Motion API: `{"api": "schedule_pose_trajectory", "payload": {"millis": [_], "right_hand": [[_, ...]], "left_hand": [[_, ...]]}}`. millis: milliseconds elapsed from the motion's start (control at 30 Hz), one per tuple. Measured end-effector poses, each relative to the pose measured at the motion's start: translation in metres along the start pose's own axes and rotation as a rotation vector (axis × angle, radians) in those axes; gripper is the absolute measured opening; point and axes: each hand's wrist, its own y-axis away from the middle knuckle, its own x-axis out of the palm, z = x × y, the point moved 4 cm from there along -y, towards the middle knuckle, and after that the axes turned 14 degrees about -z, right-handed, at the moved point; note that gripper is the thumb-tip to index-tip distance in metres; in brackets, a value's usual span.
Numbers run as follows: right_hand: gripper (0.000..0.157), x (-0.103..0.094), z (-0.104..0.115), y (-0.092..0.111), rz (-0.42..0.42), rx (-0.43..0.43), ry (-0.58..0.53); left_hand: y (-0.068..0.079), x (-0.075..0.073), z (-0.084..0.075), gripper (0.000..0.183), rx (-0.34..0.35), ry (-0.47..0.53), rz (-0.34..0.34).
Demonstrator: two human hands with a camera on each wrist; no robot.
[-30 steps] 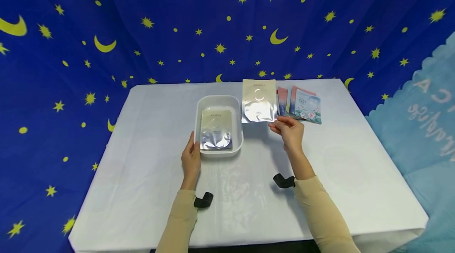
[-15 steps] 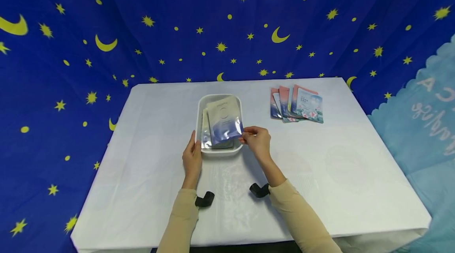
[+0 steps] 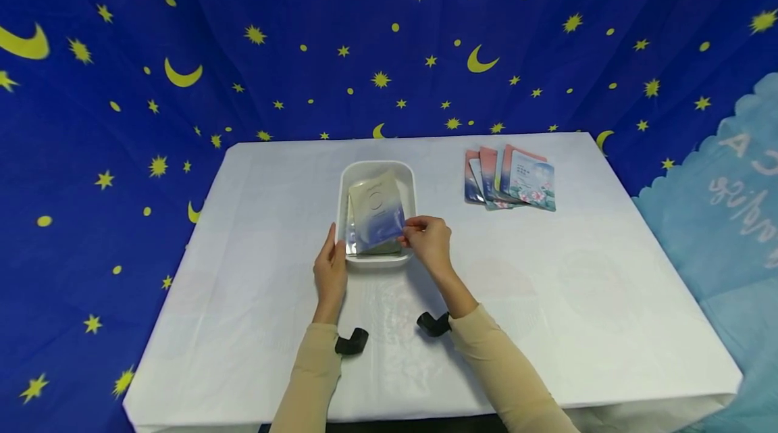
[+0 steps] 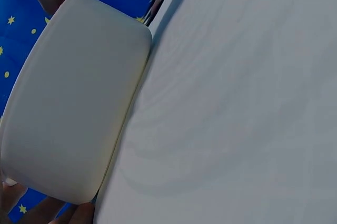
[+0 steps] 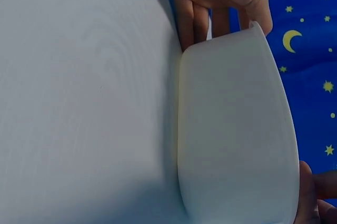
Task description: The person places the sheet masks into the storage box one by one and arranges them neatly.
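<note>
Shifting from two o'clock of the white tub (image 3: 379, 263) a second ago, one cream-and-blue packet (image 3: 377, 210) is now tilting within the tub's outline, overlapping a lower packet (image 3: 352, 245); whether they are touching is staying unclear. Of the hands, the right hand (image 3: 428, 237) is pinching the upper packet's four-o'clock corner, while the left hand (image 3: 331, 271) is gripping the tub at eight o'clock, its thumb pressing near the rim. Between two and three o'clock from the tub, fanned packets (image 3: 531, 180) are lying on the counter (image 3: 577, 298).
</note>
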Motion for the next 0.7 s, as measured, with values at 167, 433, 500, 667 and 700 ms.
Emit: {"api": "schedule_pose_trajectory", "payload": {"millis": [167, 433, 500, 667, 700], "right_hand": [[0.016, 0.0002, 0.0018, 0.0016, 0.022, -0.035, 0.016], [0.013, -0.0010, 0.0007, 0.0007, 0.036, -0.089, 0.032], [0.014, -0.0014, -0.0003, 0.0006, 0.046, -0.082, 0.015], [0.018, -0.0027, -0.0029, -0.0004, 0.091, -0.084, -0.035], [0.018, -0.0055, 0.0021, 0.0007, 0.109, -0.095, -0.037]], "left_hand": [[0.0003, 0.0022, -0.0011, 0.044, 0.010, 0.010, 0.001], [0.0014, 0.0048, -0.0023, 0.044, 0.008, -0.007, 0.001], [0.0011, 0.0055, -0.0020, 0.044, 0.003, -0.006, 0.003], [0.0014, 0.0042, -0.0005, 0.044, -0.021, -0.002, -0.003], [0.0016, 0.0034, -0.0001, 0.044, -0.024, 0.001, -0.005]]}}
